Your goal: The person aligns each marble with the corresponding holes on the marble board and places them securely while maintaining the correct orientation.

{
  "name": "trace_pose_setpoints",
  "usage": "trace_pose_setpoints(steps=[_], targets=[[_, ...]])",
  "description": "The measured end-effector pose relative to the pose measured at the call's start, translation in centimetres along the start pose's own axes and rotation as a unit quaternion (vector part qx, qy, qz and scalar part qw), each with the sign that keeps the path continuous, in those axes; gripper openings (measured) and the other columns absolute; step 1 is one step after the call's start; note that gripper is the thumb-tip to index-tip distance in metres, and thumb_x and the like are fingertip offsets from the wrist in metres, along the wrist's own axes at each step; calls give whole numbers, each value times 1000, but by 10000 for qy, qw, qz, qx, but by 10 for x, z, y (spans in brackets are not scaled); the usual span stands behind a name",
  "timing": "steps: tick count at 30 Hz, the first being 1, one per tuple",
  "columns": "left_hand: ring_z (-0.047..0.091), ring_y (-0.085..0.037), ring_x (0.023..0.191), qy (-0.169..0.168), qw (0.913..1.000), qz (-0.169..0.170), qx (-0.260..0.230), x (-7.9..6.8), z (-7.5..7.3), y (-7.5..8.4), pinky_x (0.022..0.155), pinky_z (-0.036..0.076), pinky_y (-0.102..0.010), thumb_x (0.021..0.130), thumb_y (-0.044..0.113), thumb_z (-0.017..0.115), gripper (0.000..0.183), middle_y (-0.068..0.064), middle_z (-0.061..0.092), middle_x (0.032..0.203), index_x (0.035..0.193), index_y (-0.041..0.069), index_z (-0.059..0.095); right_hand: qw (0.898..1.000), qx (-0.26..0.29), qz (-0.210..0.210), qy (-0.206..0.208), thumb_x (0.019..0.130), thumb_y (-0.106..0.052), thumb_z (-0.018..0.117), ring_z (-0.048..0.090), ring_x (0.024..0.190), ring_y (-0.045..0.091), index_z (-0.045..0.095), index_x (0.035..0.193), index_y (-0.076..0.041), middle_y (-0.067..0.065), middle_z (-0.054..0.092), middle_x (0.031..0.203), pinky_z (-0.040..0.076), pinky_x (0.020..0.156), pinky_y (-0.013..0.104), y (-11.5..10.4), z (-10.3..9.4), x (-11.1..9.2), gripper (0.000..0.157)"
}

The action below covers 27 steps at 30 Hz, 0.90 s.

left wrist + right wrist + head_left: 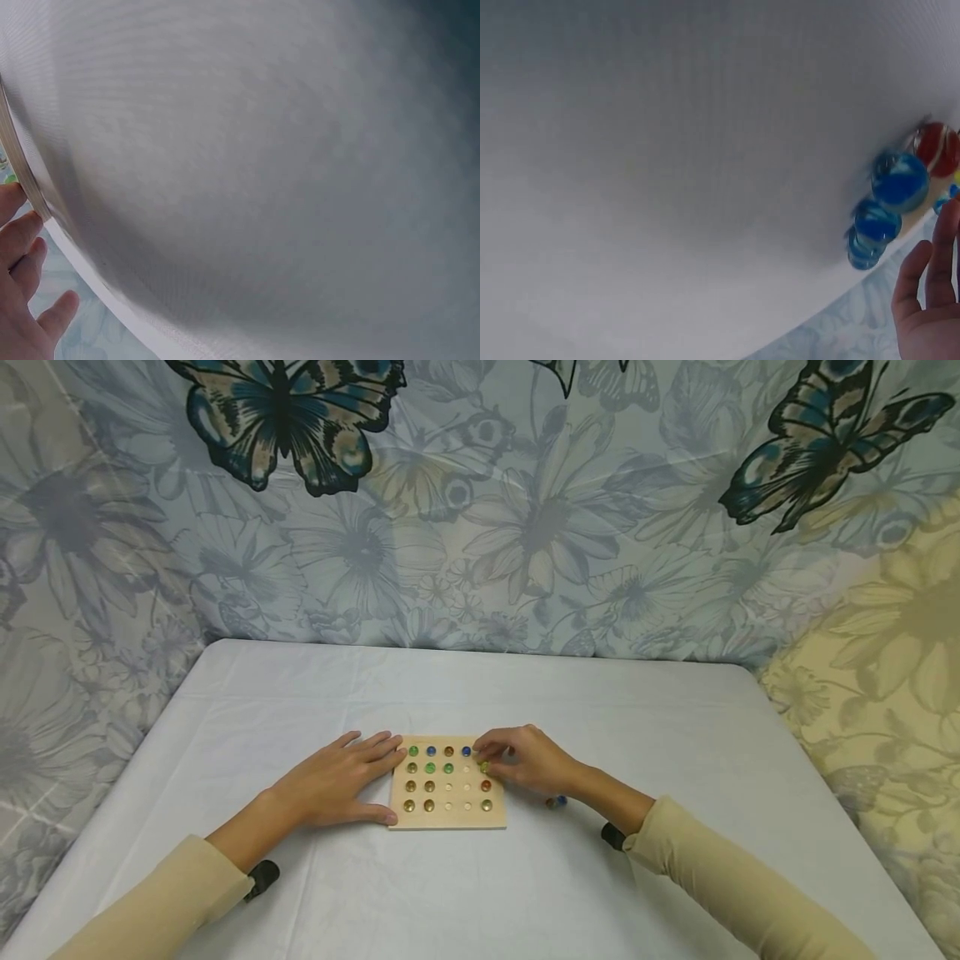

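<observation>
A pale wooden board (457, 820) with rows of round hollows lies on the white cloth, many hollows holding glass marbles. My left hand (337, 777) rests at its left side, fingers spread, with fingertips on the upper left edge and the thumb at the lower left corner. In the left wrist view, the fingers (22, 240) reach the board's edge. My right hand (534, 758) is over the upper right corner, thumb and fingertips pinching a yellow-green marble (485, 767) at the second row's right end. The top right hollow is hidden by the fingers.
Loose marbles (556, 802) lie on the cloth under the right wrist; the right wrist view shows a red marble (936, 150) and several blue marbles (900, 182). Several hollows toward the board's right middle hold no marble. A patterned butterfly cloth (480, 568) hangs behind the table.
</observation>
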<state>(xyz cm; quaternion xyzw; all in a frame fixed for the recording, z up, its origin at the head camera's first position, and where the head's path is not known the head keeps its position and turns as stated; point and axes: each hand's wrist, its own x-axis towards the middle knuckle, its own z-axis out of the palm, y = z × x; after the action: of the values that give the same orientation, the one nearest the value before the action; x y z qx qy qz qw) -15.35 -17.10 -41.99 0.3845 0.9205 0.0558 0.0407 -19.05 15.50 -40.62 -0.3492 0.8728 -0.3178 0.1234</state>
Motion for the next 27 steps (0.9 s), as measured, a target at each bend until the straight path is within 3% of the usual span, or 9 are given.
trace_pose_setpoints(steps=[8, 27], targets=[[32, -29, 146, 42, 10000, -13, 28, -1, 0, -1, 116, 27, -55, 87, 76, 49, 95, -12, 37, 158, 152, 8, 42, 9994, -65, -188, 290, 88, -3, 75, 68, 91, 9, 69, 118, -3, 0, 75, 100, 55, 79, 38, 6, -17, -8, 31], [33, -30, 146, 3, 10000, -22, 11, 0, 0, -1, 116, 28, -56, 87, 76, 50, 94, -12, 37, 157, 152, 8, 42, 9985, -275, 318, 356, 87, -2, 74, 68, 92, 12, 69, 117, -4, -2, 74, 99, 54, 79, 40, 41, -36, -37, 31]])
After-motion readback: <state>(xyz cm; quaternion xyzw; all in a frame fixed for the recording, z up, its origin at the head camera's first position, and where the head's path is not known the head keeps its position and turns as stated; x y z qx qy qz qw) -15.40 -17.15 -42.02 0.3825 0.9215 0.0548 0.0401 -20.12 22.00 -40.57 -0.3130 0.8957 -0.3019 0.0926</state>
